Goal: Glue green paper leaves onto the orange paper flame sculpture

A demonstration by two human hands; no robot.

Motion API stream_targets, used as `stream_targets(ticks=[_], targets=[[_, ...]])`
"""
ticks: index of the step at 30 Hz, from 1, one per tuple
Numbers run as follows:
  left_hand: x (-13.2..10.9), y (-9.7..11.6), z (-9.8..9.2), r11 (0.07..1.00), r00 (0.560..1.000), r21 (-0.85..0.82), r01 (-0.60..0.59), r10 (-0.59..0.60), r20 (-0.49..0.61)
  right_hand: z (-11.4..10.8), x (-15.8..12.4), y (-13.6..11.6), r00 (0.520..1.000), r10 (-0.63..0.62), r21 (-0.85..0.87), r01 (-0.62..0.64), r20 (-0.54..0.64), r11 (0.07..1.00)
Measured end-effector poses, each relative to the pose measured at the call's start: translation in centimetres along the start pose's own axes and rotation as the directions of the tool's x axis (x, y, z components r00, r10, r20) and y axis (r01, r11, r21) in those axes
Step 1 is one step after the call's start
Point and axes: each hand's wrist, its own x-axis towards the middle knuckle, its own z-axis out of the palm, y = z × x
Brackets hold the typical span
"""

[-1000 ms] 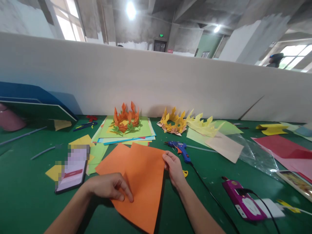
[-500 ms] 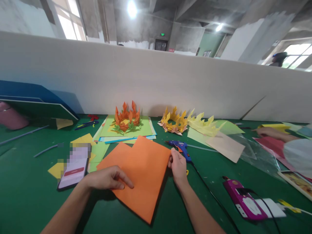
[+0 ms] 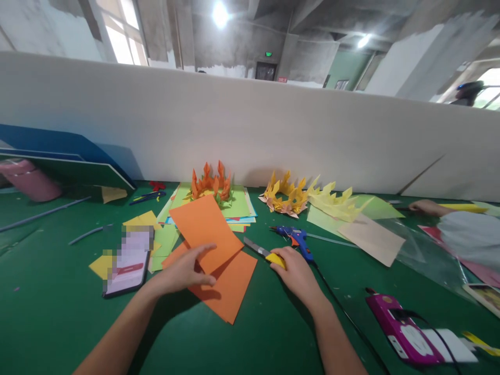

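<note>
My left hand point(image 3: 183, 271) pinches the near edge of an orange paper sheet point(image 3: 205, 229) and holds it tilted up off the green table point(image 3: 50, 291). A second orange sheet point(image 3: 230, 286) lies flat under it. My right hand point(image 3: 297, 273) is closed round a yellow-handled utility knife point(image 3: 265, 253) whose blade points left, towards the sheets. A blue glue gun point(image 3: 294, 235) lies just beyond that hand.
A phone point(image 3: 127, 263) lies left of the sheets. An orange paper crown point(image 3: 210, 183) on stacked coloured sheets and a yellow crown point(image 3: 286, 196) stand by the white partition. A magenta device point(image 3: 398, 325) with a cable sits at right. Another person's hand point(image 3: 427, 208) rests at far right.
My right hand let go of the orange paper and took hold of the yellow knife. My left hand lifted one sheet away from the other. The other person's arm came in at right.
</note>
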Motion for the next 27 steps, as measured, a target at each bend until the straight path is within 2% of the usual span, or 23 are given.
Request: stream_targets(ticks=[3,9,16,21,27], targets=[[-0.6,0.6,0.3,0.999,0.995,-0.012,0.037,-0.035,0.091,-1.2,-0.6,0.2,0.999,-0.029,0.107,0.026,0.027,0.994],[-0.1,0.4,0.9,1.0,0.999,-0.029,0.011,-0.012,-0.041,-2.6,-2.5,0.7,0.993,-0.021,0.183,-0.001,0.116,0.983],[0.2,0.3,1.1,0.995,0.998,-0.098,0.023,-0.028,-0.053,-2.5,-2.8,-0.1,0.98,0.014,0.096,-0.034,0.199,0.995],[0.3,0.4,1.0,0.982,0.997,-0.181,0.049,-0.059,-0.046,-2.7,-2.6,-0.2,0.983,0.027,0.038,-0.035,0.183,0.999],[0.3,0.5,0.9,0.988,0.998,-0.141,0.061,-0.06,0.011,-2.2,-2.7,0.3,0.993,0.012,0.048,-0.018,0.121,0.999]])
